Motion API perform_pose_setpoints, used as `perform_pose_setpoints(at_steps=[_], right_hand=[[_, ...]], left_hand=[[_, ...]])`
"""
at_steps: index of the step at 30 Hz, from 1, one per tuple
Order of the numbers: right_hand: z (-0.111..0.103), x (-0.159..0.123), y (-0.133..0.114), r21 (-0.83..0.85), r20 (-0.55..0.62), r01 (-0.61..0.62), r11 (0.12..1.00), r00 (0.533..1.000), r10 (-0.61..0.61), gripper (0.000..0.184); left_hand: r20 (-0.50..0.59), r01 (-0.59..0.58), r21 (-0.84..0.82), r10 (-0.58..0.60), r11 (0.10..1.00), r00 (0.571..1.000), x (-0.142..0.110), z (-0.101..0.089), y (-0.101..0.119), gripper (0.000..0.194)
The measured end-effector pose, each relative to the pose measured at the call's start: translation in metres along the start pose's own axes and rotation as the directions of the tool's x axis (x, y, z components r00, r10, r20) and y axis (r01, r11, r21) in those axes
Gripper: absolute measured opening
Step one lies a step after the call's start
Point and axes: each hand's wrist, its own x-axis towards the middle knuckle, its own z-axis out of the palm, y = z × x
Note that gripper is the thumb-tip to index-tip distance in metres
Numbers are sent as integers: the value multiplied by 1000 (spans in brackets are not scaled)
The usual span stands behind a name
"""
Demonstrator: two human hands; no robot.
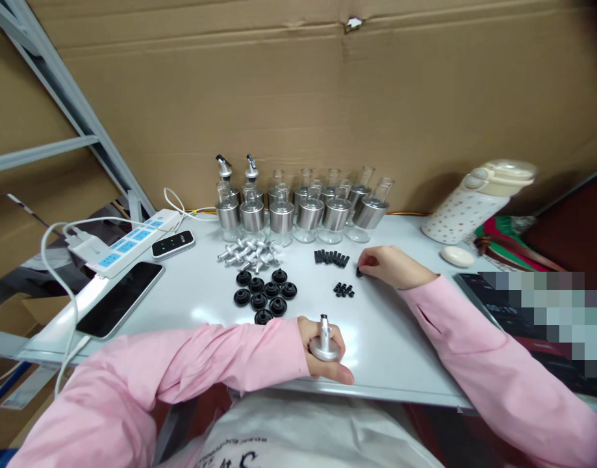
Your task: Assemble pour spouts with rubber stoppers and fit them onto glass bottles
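Near the front table edge, my left hand (314, 338) is closed around a silver pour spout (324, 350), which stands upright with a dark tip. My right hand (393, 265) pinches a small black part (359, 272) at the table surface; its shape is mostly hidden by the fingertips. Just left of that hand lie a row of short black flaps (331, 258) and a cluster of tiny black caps (344, 290). Further left are round black stoppers (271, 289), with a pile of silver spout pieces (252, 252) behind them.
Two rows of glass bottles (281, 218) with metal bands line the back; two carry pour spouts. A power strip (132, 242), a small device (173, 244) and a phone (121, 300) lie left. A dotted flask (466, 208) and white oval object (457, 256) stand right.
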Motion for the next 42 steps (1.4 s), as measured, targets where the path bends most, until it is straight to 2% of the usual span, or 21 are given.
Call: perform_pose_setpoints(at_steps=[6,17,20,29,36,42], right_hand=[[4,3,2,-27,-27,19,999,999,-19,11],[8,4,-3,-48,23,-17,999,1000,18,16],[3,2,-2,2,38,-20,1000,999,19,19],[-2,-1,-4,198,124,3,980,992,-28,11],[8,4,-3,219,82,42,975,995,-61,15],[10,5,-3,182,-4,21,983,1000,-21,19]], left_hand=[[-21,9,-53,-10,999,1000,0,1,2,37],[-29,24,-79,-26,997,999,2,2,-1,38],[-21,7,-70,-8,997,1000,1,2,0,37],[33,53,-83,-50,995,998,1,-1,3,43],[27,25,-55,-24,998,999,2,0,-1,39],[15,21,-93,-20,995,1000,2,1,0,42]])
